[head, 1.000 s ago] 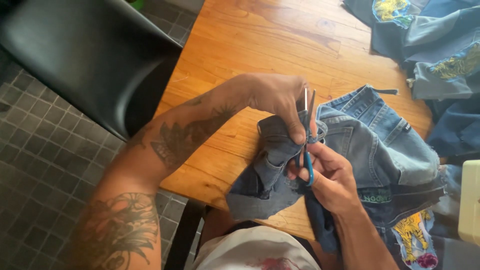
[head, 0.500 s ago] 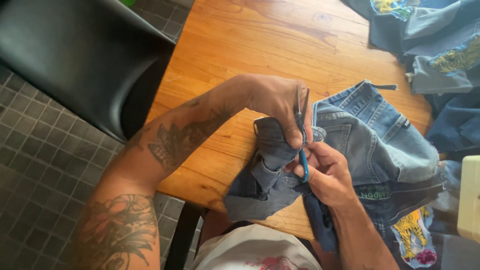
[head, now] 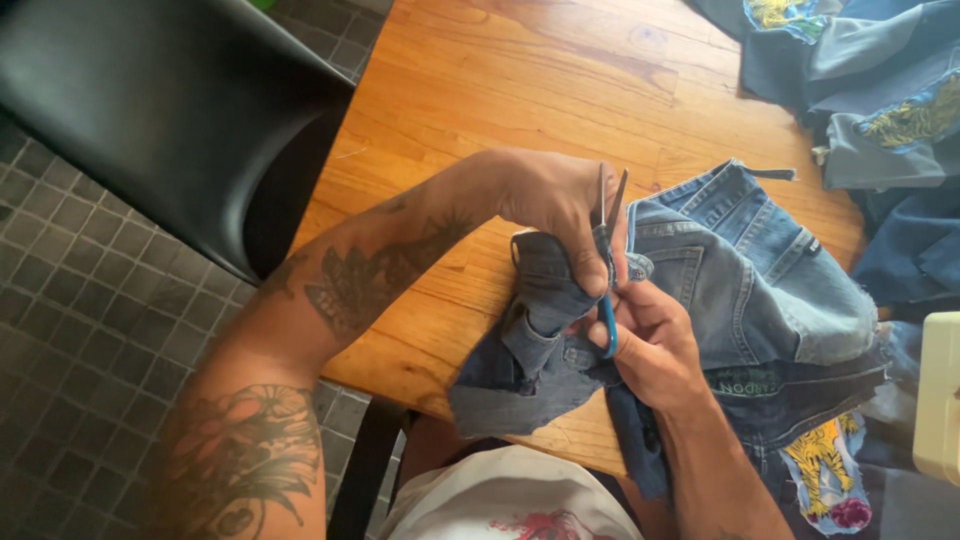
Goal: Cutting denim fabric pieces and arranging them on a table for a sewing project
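Note:
My left hand [head: 556, 205] pinches a folded piece of blue denim [head: 535, 320] over the front edge of a wooden table [head: 520, 90]. My right hand [head: 650, 340] grips scissors with blue handles [head: 607, 270]; their thin metal blades point up beside my left fingers, slightly parted, at the top edge of the cloth. A pair of light blue jeans [head: 750, 280] lies flat just right of both hands, partly under the piece I hold.
A black chair [head: 170, 110] stands left of the table on a grey tiled floor [head: 70, 330]. More denim garments with yellow embroidered patches [head: 860, 90] are heaped at the far right. A pale boxy object [head: 940, 400] sits at the right edge.
Both hands and the denim piece shifted slightly left and toward me. The scissors stay upright at the cloth edge.

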